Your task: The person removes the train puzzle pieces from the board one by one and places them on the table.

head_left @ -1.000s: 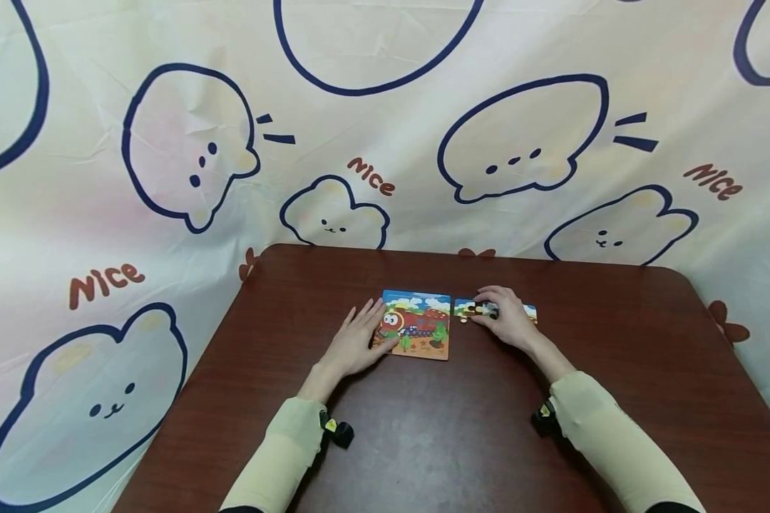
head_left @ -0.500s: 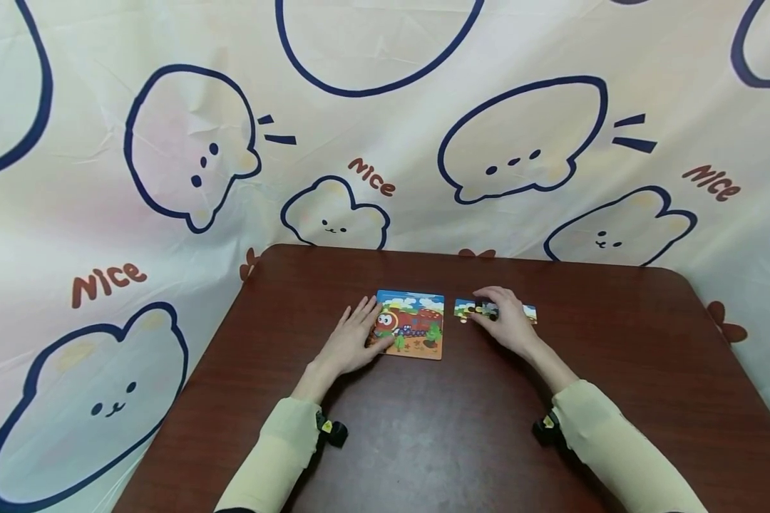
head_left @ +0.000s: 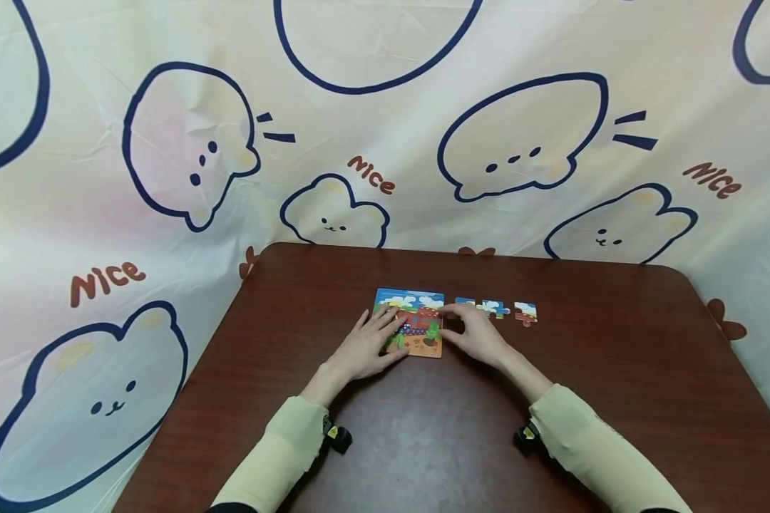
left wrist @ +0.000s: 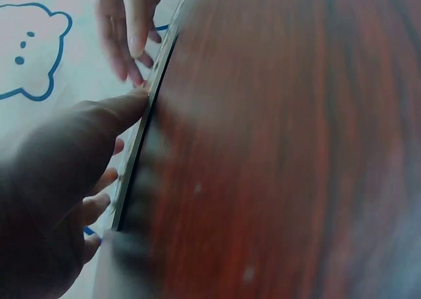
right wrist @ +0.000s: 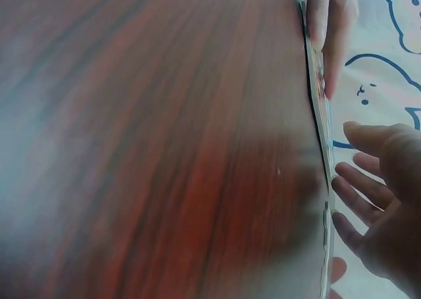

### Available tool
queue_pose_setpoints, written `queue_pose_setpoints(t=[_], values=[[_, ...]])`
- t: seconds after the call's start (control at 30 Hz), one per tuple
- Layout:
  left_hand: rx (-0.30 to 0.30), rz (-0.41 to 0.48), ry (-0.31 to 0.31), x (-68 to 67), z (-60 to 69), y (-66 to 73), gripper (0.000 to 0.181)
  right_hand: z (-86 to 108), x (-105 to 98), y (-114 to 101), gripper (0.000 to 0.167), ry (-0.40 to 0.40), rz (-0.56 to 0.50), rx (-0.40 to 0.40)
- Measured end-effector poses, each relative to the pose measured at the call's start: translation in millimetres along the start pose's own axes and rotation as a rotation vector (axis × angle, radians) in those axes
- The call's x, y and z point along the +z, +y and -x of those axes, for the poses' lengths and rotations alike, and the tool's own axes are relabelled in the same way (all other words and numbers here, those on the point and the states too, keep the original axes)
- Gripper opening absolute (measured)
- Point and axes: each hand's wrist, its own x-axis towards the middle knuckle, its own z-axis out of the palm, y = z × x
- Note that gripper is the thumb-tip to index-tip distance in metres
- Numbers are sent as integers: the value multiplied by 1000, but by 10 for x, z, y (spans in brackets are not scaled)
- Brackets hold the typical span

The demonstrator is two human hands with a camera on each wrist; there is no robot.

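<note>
A square picture puzzle (head_left: 423, 342) with a blue sky and a red train lies flat toward the back of the table. My left hand (head_left: 362, 349) rests on its left part, fingers spread over the picture. At the puzzle's right edge is my right hand (head_left: 481, 338), thumb and fingers parted; whether it touches the edge is unclear. Just behind that hand lie two loose puzzle pieces (head_left: 494, 308), partly covered, and another piece (head_left: 526, 312) sits farther right. In the right wrist view the right hand (right wrist: 388, 193) has its fingers apart beside the puzzle's thin edge (right wrist: 317, 101).
The brown wooden table (head_left: 423, 442) reaches back to a pale curtain (head_left: 417, 142) printed with blue cartoon outlines. A small black device (head_left: 339, 438) is strapped at the left wrist, and another (head_left: 526, 438) at the right.
My right hand has moved left from the loose pieces to the puzzle's right edge, uncovering some of them. My left hand has shifted right, farther over the picture. Earlier, the puzzle slid slightly left.
</note>
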Motion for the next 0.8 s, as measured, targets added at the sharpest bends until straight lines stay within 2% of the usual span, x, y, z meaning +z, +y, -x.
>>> queue_pose_setpoints(t=[0.23, 0.53, 0.8], values=[[-12, 1, -8, 35, -1, -2, 73, -114, 49, -37, 43, -51, 19, -26], [-3, -12, -24, 36, -10, -18, 72, -226, 75, -76, 58, -50, 27, 52], [10, -24, -15, 45, -24, -23, 73, -255, 102, -116, 47, -64, 11, 95]])
